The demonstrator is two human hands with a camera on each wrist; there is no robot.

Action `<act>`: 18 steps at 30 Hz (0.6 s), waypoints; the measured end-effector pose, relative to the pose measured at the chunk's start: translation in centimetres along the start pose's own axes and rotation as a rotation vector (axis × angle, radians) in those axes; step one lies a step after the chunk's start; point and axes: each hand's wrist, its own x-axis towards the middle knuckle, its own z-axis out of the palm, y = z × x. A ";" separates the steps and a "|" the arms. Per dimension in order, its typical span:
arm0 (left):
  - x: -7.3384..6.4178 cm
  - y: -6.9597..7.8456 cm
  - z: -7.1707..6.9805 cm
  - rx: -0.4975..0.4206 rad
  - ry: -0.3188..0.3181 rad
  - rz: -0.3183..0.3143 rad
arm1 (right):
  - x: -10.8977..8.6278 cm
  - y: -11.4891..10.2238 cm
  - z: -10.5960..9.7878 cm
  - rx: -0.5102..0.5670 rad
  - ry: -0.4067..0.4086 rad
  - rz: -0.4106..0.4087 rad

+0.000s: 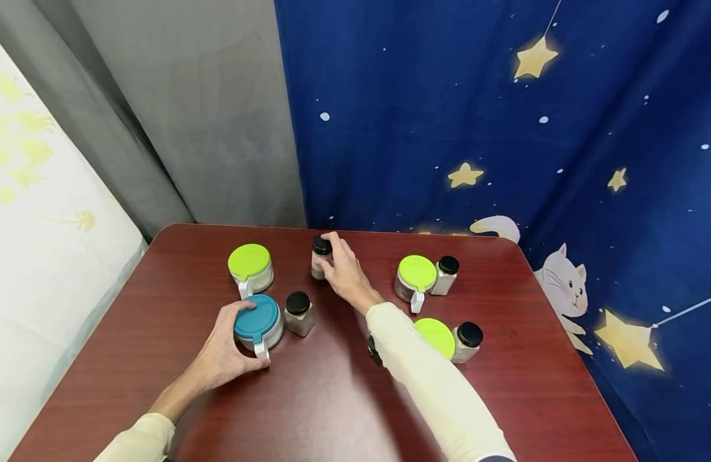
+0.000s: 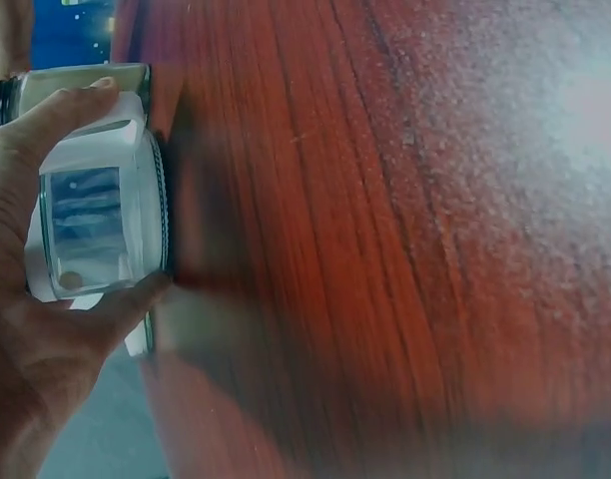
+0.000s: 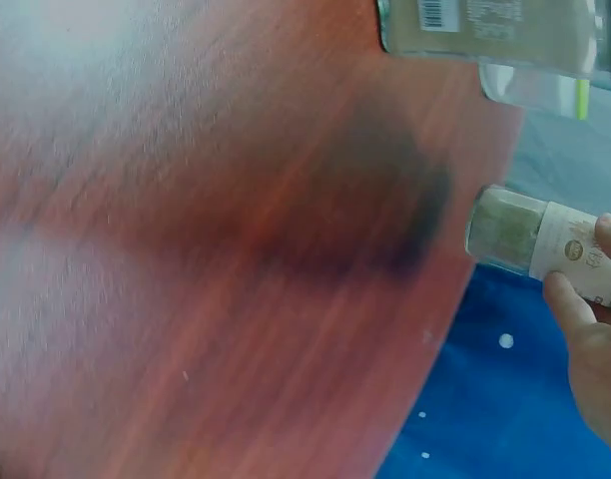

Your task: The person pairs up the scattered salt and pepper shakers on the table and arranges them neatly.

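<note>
A cream right sleeve, nearest the camera, crosses the reddish-brown table; its right hand pinches a labelled black-capped jar between thumb and fingers near the far edge. The left hand, thumb and fingers widely spread, grips a blue-lidded jar, just beside a square black-capped jar and nearer than a green-lidded jar.

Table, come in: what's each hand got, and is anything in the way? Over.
Left hand gripping blue-lidded jar. Right hand gripping black-capped bottle. Second bottle close beside the jar, green-lidded jar close behind; neither seems to block the hands.
</note>
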 end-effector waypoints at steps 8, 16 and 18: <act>-0.9 0.3 -0.9 0.025 -0.012 -0.022 | -1.6 -0.6 -2.0 0.017 -0.051 -0.039; -0.6 0.9 -1.8 0.017 0.003 -0.032 | -3.6 -1.0 -3.3 -0.026 -0.073 -0.073; -0.5 1.1 -2.3 0.010 0.007 -0.032 | -3.9 -1.1 -3.5 -0.044 -0.078 -0.088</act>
